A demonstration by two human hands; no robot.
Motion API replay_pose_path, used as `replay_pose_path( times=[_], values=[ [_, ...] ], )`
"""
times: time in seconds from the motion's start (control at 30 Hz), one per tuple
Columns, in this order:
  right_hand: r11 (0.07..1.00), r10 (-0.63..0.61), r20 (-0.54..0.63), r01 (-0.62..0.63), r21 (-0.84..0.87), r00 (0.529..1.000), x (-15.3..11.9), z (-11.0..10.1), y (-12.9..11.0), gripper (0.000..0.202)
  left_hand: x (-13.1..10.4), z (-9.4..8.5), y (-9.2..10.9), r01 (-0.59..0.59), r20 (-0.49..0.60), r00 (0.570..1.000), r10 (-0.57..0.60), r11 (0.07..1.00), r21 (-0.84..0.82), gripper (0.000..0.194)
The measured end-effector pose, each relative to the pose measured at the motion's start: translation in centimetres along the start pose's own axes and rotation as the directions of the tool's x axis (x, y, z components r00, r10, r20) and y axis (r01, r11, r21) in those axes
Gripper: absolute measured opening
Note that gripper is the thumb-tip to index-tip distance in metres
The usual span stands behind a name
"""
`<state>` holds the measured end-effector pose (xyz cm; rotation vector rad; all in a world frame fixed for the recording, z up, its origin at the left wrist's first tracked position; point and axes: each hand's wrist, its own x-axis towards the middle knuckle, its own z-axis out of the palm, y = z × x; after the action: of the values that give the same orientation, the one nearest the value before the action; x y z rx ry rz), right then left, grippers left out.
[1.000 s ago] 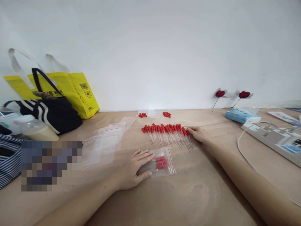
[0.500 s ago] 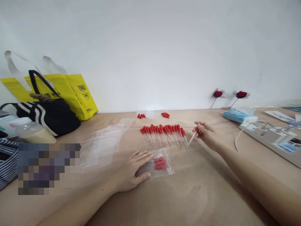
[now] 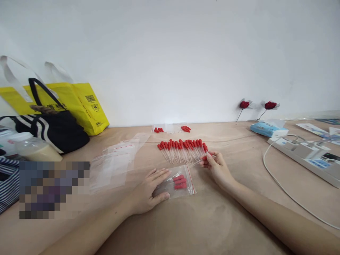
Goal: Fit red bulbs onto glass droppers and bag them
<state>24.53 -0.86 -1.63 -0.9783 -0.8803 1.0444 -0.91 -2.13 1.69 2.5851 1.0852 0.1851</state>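
Observation:
My left hand lies flat with its fingers spread on the left part of a clear zip bag, which holds several red-capped droppers. Just right of the bag, my right hand pinches a dropper by its red end; its clear stem points left toward the bag's red-lined edge. Behind the bag lies a row of several red-capped droppers, red ends toward the wall. Left of the row, flat clear bags overlap in a fan.
Two filled bags lie by the wall. At left are a yellow bag, a black bag and a bottle. At right are a tissue pack, a power strip with cables, and two red flowers.
My right hand, with the dropper, has moved left and toward me, and the dropper's stem now points left to the bag. My left hand stays on the bag. The view has shifted slightly.

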Motion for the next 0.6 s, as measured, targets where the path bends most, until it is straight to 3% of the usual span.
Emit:
replay_pose_path(
  times=[0.13,0.33,0.47,0.6],
  values=[
    [0.988,0.151,0.147,-0.152,-0.006,0.977,-1.0,1.1,0.2,0.043,-0.1,-0.1,0.2,-0.014,0.011,1.0,0.014,1.0,0.0,0.059],
    [0.948,0.269,0.475,-0.145,-0.282,0.838,-0.8,1.8,0.0,0.033,0.0,0.0,0.0,-0.022,0.016,1.0,0.022,1.0,0.0,0.058],
    [0.932,0.294,0.516,-0.121,-0.342,0.805,-0.4,2.1,0.5,0.033,0.0,0.2,-0.1,-0.044,-0.006,0.999,0.044,0.999,-0.008,0.057],
    [0.911,0.293,0.46,-0.099,-0.4,0.838,-0.5,2.5,0.9,0.032,-0.1,0.1,-0.1,-0.036,-0.009,0.999,0.036,0.999,-0.02,0.058]
  ],
)
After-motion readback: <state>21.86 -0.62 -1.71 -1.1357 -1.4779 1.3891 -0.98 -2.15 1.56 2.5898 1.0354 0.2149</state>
